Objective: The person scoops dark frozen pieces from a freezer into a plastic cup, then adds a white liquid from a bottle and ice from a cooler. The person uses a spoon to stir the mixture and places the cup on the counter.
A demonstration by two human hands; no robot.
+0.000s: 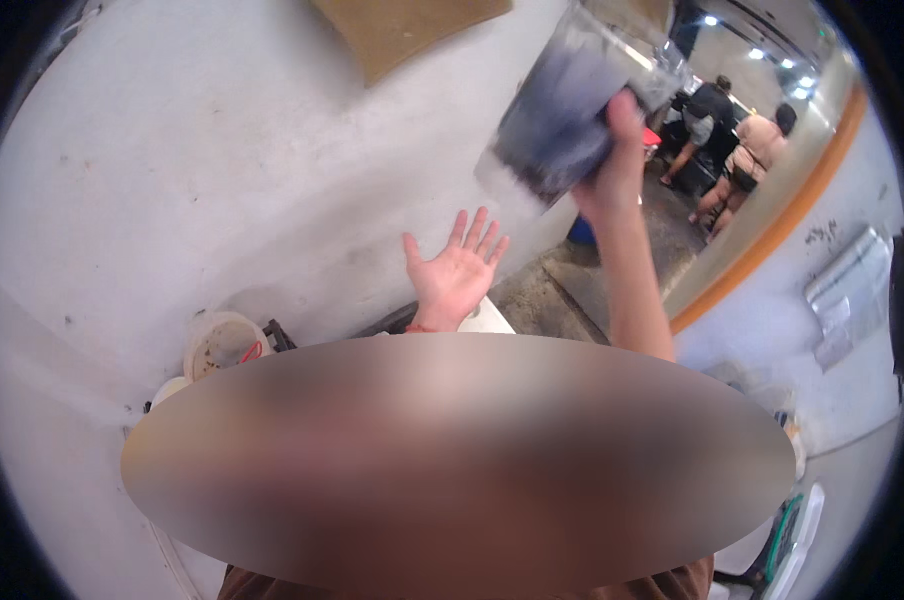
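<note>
My right hand [613,176] is raised at the upper right, gripping a clear container [564,105] with a dark lower part. The container is tilted and motion-blurred, so I cannot tell what is in it. Its base leans down to the left, with my thumb along the near side. Lower and to the left, my left hand [456,274] is spread palm up, fingers apart, holding nothing. A red band [420,328] circles that wrist. Below both hands, a large blurred oval hides most of what lies before me.
A pale wall [159,172] fills the left. A whitish bucket [223,345] stands low beside it. Two people [711,105] bend over beyond an opening at the right, edged by an orange strip [789,217]. Plastic sheeting [849,292] hangs on the right wall.
</note>
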